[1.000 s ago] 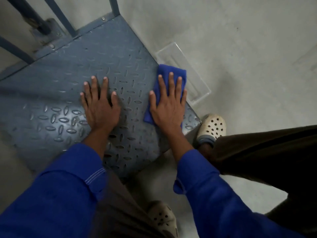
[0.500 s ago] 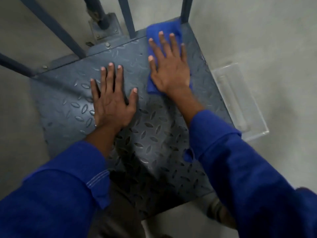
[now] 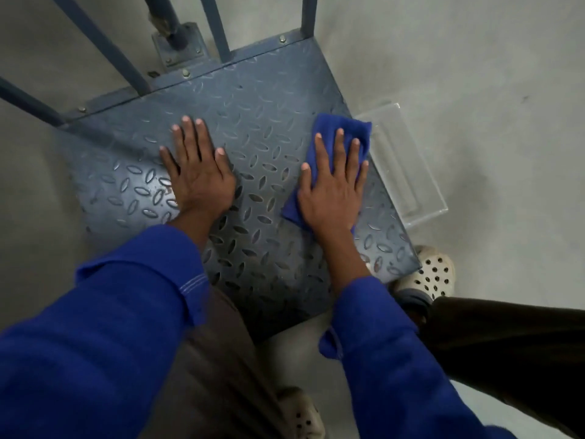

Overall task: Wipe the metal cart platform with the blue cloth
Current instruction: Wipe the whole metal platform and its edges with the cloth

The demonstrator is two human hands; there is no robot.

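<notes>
The metal cart platform (image 3: 253, 99) is a grey-blue plate with a raised diamond tread, lying low on the floor. A folded blue cloth (image 3: 337, 129) rests on its right side, close to the right edge. My right hand (image 3: 332, 188) lies flat on the cloth with the fingers spread, pressing it onto the plate. My left hand (image 3: 199, 175) is planted flat on the bare plate to the left of centre, fingers spread, holding nothing.
Blue-grey handle bars (image 3: 218, 30) rise from the platform's far edge. A clear plastic tray (image 3: 408, 172) lies on the grey floor against the right edge. My beige clogs (image 3: 430, 277) stand by the near right corner and below.
My right hand has slid the cloth back from the far edge near the bars to the right side of the platform. The left hand has stayed planted.
</notes>
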